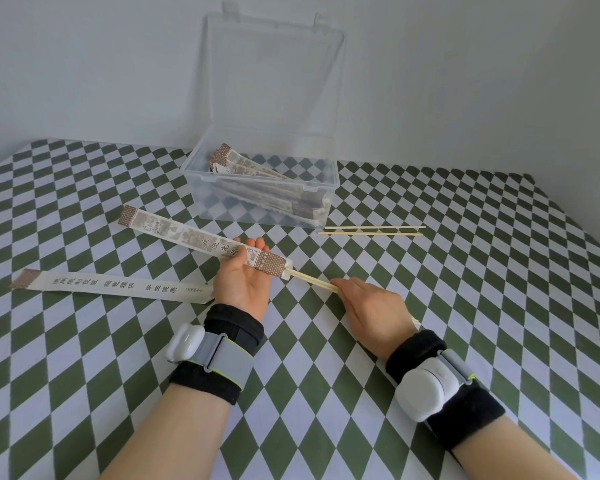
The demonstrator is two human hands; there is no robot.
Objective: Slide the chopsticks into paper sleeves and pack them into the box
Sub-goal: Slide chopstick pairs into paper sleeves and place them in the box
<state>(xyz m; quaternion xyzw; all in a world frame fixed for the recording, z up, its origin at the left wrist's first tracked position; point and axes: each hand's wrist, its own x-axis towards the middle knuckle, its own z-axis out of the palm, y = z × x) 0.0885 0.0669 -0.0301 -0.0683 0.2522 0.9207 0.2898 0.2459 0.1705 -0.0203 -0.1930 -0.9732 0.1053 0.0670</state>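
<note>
Feeding a chopstick pair [314,281] into the paper sleeve [187,237], the right hand [371,306] grips the sticks' rear while the left hand [241,282] pinches the sleeve near its mouth, in front of the open box [208,202]. The sticks look light and stiff; the sleeve flimsy, best held beside the opening.

My 2 forearms come in from the bottom edge, apart at the elbows and drawing closer toward the hands. My left hand [242,285] is turned palm up, thumb laid across the front and fingertips [257,243] curled round from behind, gripping a paper sleeve [187,237]. My right hand [373,308] sits knuckles up just beside it, fingers curled forward, pinching 2 chopsticks [317,283]. The left wristband [205,379] and right wristband [478,420] are black, each strapped with 1 white unit
</note>
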